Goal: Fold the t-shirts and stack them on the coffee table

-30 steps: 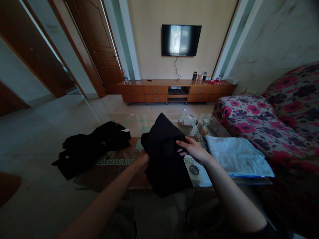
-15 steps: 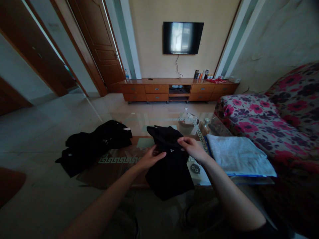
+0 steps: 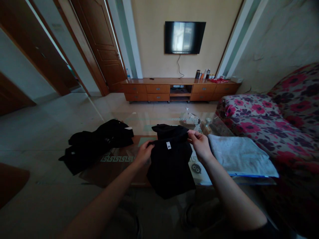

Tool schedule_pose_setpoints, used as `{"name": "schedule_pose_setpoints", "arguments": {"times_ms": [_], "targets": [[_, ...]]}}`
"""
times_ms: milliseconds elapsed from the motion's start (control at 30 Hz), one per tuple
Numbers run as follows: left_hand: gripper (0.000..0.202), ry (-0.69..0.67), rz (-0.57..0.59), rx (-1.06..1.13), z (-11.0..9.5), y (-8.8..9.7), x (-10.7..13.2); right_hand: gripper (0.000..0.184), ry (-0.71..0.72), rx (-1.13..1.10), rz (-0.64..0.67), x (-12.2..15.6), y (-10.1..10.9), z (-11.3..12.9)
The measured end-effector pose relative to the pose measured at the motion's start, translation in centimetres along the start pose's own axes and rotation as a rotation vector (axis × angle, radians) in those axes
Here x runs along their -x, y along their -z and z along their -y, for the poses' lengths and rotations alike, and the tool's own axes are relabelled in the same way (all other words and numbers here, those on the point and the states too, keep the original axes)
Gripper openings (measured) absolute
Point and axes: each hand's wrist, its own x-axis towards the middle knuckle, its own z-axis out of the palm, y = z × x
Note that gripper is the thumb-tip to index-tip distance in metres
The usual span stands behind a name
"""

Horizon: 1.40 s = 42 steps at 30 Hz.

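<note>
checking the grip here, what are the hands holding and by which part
Both hands hold one black garment by its top edge: the left hand grips the left corner, the right hand the right corner. The rest hangs down.

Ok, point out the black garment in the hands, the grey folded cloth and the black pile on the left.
black garment (image 3: 170,166), head view, middle of the front panel
grey folded cloth (image 3: 238,154), head view, top face
black pile (image 3: 99,141), head view, centre of the heap

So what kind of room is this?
Most likely a living room in a home: a TV hangs on the wall above a long wooden cabinet, and a flowery sofa stands beside a glass coffee table with clothes on it.
</note>
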Motion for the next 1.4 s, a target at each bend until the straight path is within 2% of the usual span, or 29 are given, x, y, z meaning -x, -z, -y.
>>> {"name": "schedule_pose_setpoints", "arguments": {"times_ms": [67,167,267,367,433,533,600,733,833,967,1067,1167,1300,1400], "targets": [[0.035,0.036,-0.039,0.079,-0.2,0.2,-0.1,0.034,0.035,-0.016,0.000,-0.2,0.2,-0.1],[0.041,0.064,-0.102,0.075,-0.2,0.4,-0.2,0.032,0.087,0.024,0.001,-0.2,0.2,-0.2],[0.048,0.086,-0.124,0.067,-0.2,0.6,-0.1,0.034,0.051,0.052,0.068,0.1,0.0,0.0],[0.051,0.103,-0.038,0.080,-0.4,0.4,0.3,0.032,0.018,0.086,0.149,0.4,-0.4,0.2],[0.049,0.045,0.029,0.014,-0.5,0.1,0.8,0.031,0.038,0.118,0.144,0.6,-0.5,0.3],[0.048,-0.081,0.061,-0.113,-0.4,-0.4,1.4,0.042,0.072,0.168,0.162,0.9,-0.6,0.5],[0.045,-0.102,0.097,-0.100,-0.4,-0.7,1.6,0.052,0.109,0.272,0.226,1.3,-0.5,0.8],[0.043,-0.052,0.250,0.038,-0.8,-1.0,2.0,0.073,0.301,0.648,0.316,2.3,-0.5,1.6],[0.042,-0.026,0.349,0.094,-1.5,-1.0,2.5,0.093,0.444,0.848,0.390,2.8,-0.6,1.9],[0.034,-0.034,0.379,0.064,-3.0,-0.4,3.2,0.093,0.574,0.971,0.485,3.0,-1.0,2.3],[0.024,-0.079,0.325,-0.045,-4.6,0.5,3.6,0.088,0.642,1.003,0.441,2.6,-1.1,3.4],[0.019,-0.141,0.169,-0.160,-6.3,2.1,4.0,0.084,0.672,1.080,0.330,1.9,-0.6,5.7],[0.018,-0.319,-0.049,-0.385,-9.2,5.9,4.0,0.051,0.748,1.264,0.262,0.9,0.8,9.8],[0.022,-0.478,-0.170,-0.634,-12.2,8.9,4.1,0.031,0.745,1.294,0.355,1.0,1.7,12.9]]}}
